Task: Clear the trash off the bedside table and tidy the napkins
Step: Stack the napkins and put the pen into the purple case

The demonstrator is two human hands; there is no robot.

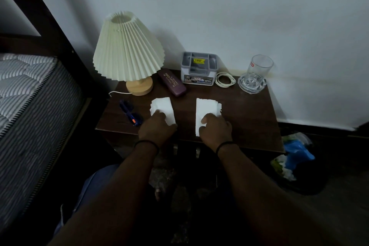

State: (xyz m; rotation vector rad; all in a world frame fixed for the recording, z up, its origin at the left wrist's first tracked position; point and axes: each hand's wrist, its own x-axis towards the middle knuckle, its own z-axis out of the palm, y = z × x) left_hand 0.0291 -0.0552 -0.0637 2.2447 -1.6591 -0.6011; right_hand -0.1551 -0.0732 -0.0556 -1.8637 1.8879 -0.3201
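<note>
**Bedside table: two napkin stacks under hand**

While both hands rest on napkins, the dark wooden bedside table (249, 118) carries the following. Left napkin stack (162, 109): white, near the front edge left of centre, the left hand (157, 128) pressing on its near end with fingers curled onto the paper. Right napkin stack (206, 110): white, near the front edge right of centre, the right hand (214, 128) closed over its near end, thumb on top. The two stacks lie apart. Pleated cream lamp (127, 50): back left corner, on a wooden base. Purple spectacle case (171, 84): just beside the lamp base. Grey organiser box (198, 68): back edge, centre. Coiled white cable (225, 80): beside the box. Clear glass (257, 72): back right corner, on a clear coaster. Dark blue sunglasses (130, 113): left edge. Off the table, a bin (295, 158) holding blue and white trash stands on the floor at the front right corner.
</note>
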